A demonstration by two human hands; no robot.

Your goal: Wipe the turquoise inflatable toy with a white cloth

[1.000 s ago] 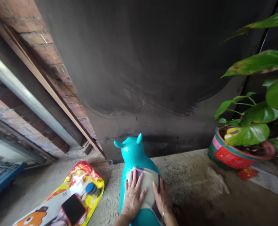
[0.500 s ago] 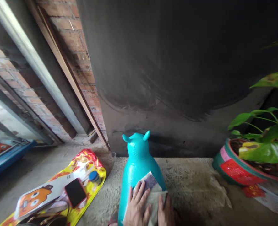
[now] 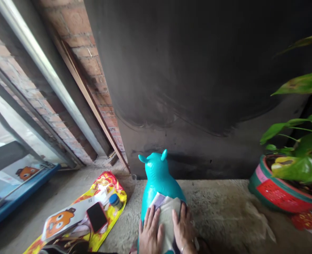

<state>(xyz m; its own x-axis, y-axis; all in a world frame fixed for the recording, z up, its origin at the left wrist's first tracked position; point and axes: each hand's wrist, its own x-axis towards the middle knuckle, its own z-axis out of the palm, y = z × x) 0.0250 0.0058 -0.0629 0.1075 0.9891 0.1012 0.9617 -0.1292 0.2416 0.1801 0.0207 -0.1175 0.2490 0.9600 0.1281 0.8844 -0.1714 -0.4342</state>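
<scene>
Teal inflatable toy animal [image 3: 158, 176], two small ears up, standing upright on a shaggy grey rug [image 3: 224, 208] close to a dark wall [image 3: 198, 88]. Draped over its back, a pale cloth [image 3: 167, 211] with a purple edge. Pressed flat on that cloth, left hand [image 3: 149, 234] and right hand [image 3: 183, 229] side by side, fingers [image 3: 156, 220] spread apart and gripping nothing.

To the left on the floor, a yellow and red bag [image 3: 105, 187] carrying a dark phone [image 3: 97, 217] and a blue-capped bottle [image 3: 115, 200]. To the right, well apart, a potted plant [image 3: 277, 190].

Likely risks: springy, rounded body rolling or tipping sideways under uneven pressure, perhaps toward the bag and phone; loose cloth sliding off the smooth curve.

Compared with half a second ago: cloth then bunched lower with a purple corner poking up, now spread smoother and higher on the back; both hands further up the toy. Toy, bag and pot in the same places.
</scene>
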